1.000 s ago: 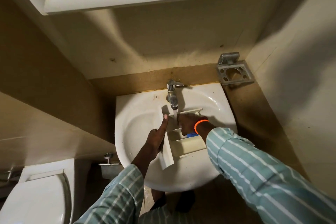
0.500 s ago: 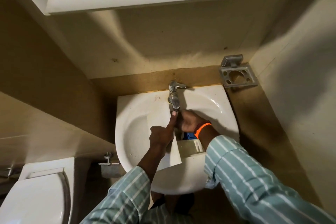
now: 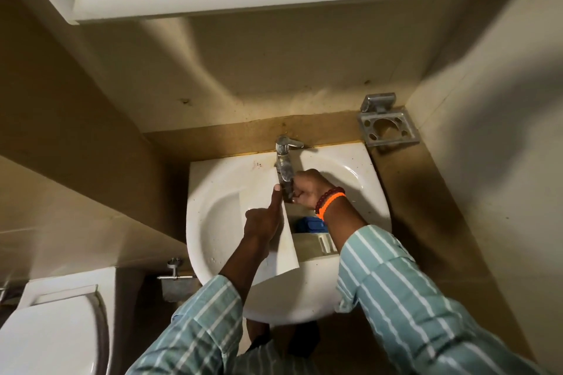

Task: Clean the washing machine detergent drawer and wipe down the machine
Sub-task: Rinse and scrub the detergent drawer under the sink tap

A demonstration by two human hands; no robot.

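Fingers (image 3: 275, 192) of our left hand (image 3: 262, 222) now brace the upended detergent drawer (image 3: 286, 256), right hand's fingers (image 3: 300, 189) curled beside the tap (image 3: 285, 173), so rinsing continues.

I count one sink (image 3: 213, 222), one tap (image 3: 285, 167), one detergent drawer (image 3: 274, 240), two hands, left (image 3: 263, 222) and right (image 3: 307, 189). One metal holder (image 3: 388, 128), one toilet (image 3: 51, 335), and what looks like two wristbands (image 3: 330, 199).

head view, steeply down, sink (image 3: 213, 222) near
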